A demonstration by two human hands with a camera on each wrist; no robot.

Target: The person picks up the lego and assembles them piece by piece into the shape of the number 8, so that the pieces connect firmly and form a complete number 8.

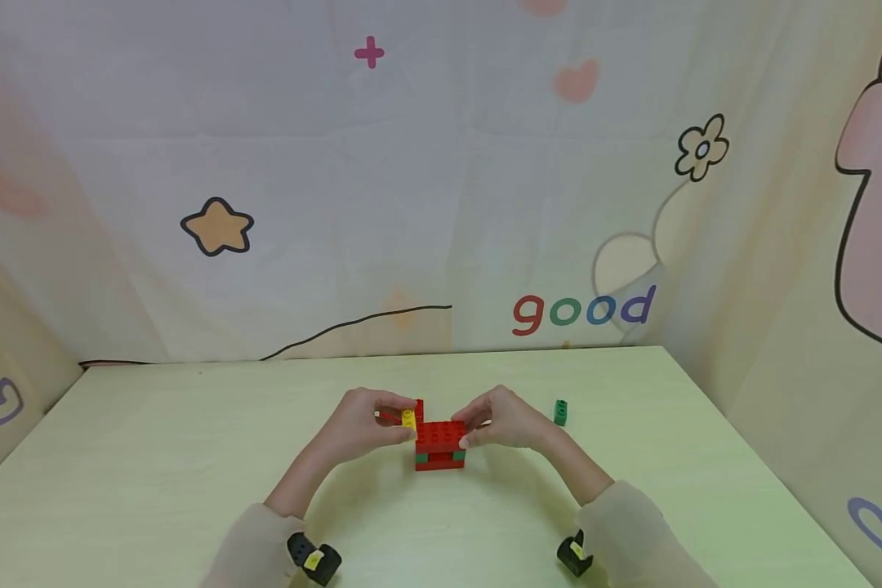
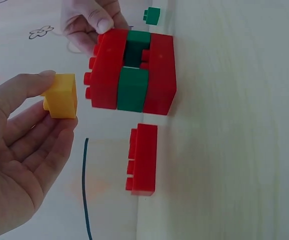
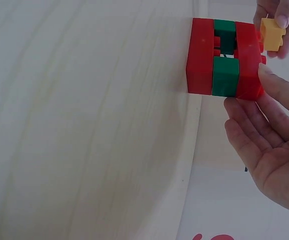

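Note:
My left hand (image 1: 363,420) pinches a small yellow brick (image 2: 63,96) between thumb and fingers, just left of a stacked block build. The build has a red brick (image 2: 109,70) on top, green bricks (image 2: 133,90) in the middle with a gap between them, and a red brick (image 2: 159,75) at the bottom. With thumb and fingers, my right hand (image 1: 510,418) grips the right end of the upper red brick. The yellow brick is held at the height of the build's top, by its left end; whether they touch I cannot tell.
A loose long red brick (image 2: 145,160) lies on the table behind the left hand, partly hidden in the head view. Farther right stands a small green brick (image 1: 561,412). A printed cloth (image 1: 412,204) hangs behind the pale table (image 1: 191,457).

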